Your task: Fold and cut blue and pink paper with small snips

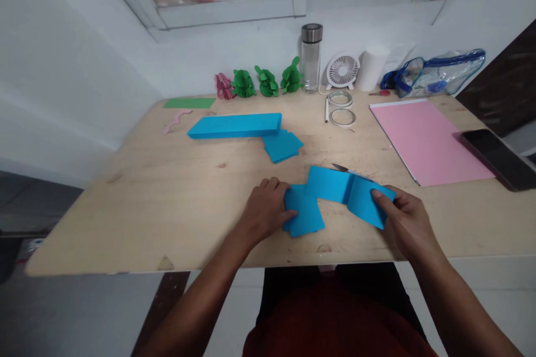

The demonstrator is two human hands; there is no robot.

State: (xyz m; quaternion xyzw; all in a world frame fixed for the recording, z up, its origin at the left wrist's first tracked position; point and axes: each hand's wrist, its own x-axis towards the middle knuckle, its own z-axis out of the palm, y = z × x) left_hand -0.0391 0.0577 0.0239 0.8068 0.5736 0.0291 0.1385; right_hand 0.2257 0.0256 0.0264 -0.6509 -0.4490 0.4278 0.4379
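Observation:
My right hand (408,217) pinches the right end of a creased blue paper strip (368,201), thumb on top. The strip's left end reaches over a small stack of blue paper squares (305,215). On the left edge of that stack rests my left hand (268,206), its thumb on top and its other fingers curled at the edge. Partly behind the strip lies a thin pointed tool (341,168), perhaps a knife. Farther back, more blue squares (282,146) sit beside a pile of long folded blue strips (237,125).
Along the wall stand green paper shapes (267,81), a pink one (224,86), a glass bottle (311,61), a small fan (343,71) and a clear pouch (441,73). Tape rolls (342,117) lie mid-table. Pink paper (431,145) and a phone (498,156) are at right.

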